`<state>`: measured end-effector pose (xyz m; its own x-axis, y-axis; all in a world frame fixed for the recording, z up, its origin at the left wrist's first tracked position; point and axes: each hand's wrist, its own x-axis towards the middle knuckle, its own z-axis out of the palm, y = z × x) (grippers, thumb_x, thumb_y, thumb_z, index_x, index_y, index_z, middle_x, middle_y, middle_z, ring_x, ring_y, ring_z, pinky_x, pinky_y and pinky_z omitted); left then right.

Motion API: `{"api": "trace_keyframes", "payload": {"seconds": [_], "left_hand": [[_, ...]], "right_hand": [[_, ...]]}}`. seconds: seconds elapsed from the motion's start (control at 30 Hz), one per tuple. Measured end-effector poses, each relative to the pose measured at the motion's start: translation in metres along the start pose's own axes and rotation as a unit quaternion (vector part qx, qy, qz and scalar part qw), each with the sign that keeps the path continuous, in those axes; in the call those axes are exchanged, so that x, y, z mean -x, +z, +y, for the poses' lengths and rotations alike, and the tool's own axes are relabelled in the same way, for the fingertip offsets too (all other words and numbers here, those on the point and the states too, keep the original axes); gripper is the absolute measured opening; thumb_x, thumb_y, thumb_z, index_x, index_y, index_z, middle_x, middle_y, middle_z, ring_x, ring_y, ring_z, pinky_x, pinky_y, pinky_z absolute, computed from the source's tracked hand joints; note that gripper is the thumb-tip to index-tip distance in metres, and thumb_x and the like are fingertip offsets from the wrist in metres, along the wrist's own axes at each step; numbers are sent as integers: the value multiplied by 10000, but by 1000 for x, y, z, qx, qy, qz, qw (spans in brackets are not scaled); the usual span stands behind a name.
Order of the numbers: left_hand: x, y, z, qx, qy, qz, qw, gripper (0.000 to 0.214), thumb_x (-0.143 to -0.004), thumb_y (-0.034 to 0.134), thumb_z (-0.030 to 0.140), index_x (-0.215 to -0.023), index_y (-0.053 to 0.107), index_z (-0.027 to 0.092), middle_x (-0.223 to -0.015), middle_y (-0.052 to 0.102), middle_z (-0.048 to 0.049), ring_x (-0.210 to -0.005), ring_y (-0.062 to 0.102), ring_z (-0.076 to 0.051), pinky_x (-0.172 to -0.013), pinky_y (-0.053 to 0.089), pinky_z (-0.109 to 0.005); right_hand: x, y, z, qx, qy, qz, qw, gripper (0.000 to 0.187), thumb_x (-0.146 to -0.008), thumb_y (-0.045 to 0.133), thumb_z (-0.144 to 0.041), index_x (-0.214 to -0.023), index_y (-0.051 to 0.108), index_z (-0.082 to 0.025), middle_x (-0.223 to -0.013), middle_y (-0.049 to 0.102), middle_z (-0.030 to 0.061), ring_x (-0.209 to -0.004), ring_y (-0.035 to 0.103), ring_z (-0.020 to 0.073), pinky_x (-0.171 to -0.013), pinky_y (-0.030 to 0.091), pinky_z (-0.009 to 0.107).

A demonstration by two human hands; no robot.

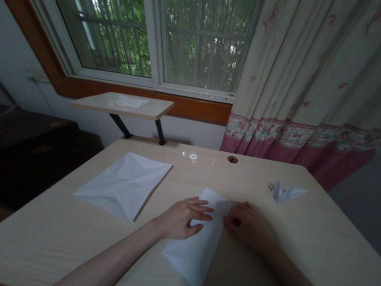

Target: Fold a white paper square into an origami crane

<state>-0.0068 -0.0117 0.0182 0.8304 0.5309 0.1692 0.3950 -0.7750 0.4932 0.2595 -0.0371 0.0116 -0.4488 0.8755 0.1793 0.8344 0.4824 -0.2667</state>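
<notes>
A folded sheet of white paper (202, 245) lies on the desk in front of me, longer than it is wide. My left hand (182, 218) rests on it from the left, with its fingers spread over the upper half. At the sheet's right edge is my right hand (245, 223), its fingers curled and the thumb and forefinger closed together at the paper's edge. To the left lies a second white sheet (123, 183), opened out and marked with creases. A small folded paper crane (285, 192) sits at the right.
The pale wooden desk (180, 165) has a round cable hole (233, 159) near its back edge. A small raised shelf (162, 107) on black legs stands at the back left, with white paper (129, 102) on it. Behind are a window and a curtain (285, 81).
</notes>
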Motion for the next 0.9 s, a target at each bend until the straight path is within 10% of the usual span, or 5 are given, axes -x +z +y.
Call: {"api": "trace_keyframes", "payload": {"seconds": [0.47,0.9], "left_hand": [[-1,0,1,-2,0,-2,1000,395,-901,559,253,-1289,627,287,-1430,557,1,-1385,452,-235,-1184,308,-452],[2,-6,-2,-10,10,-26,1000,484,-852,663,336,-1329,585,329,-1459,529,11,-1399,426,-264,-1206,215,-513]], "right_hand": [[-7,18,29,12,155,66,986,246,-886,552,-297,-675,643,-208,-709,629,36,-699,568,189,-683,385,300],[-7,19,28,40,147,50,987,329,-963,452,-336,-726,637,-200,-731,635,51,-709,580,199,-667,375,307]]}}
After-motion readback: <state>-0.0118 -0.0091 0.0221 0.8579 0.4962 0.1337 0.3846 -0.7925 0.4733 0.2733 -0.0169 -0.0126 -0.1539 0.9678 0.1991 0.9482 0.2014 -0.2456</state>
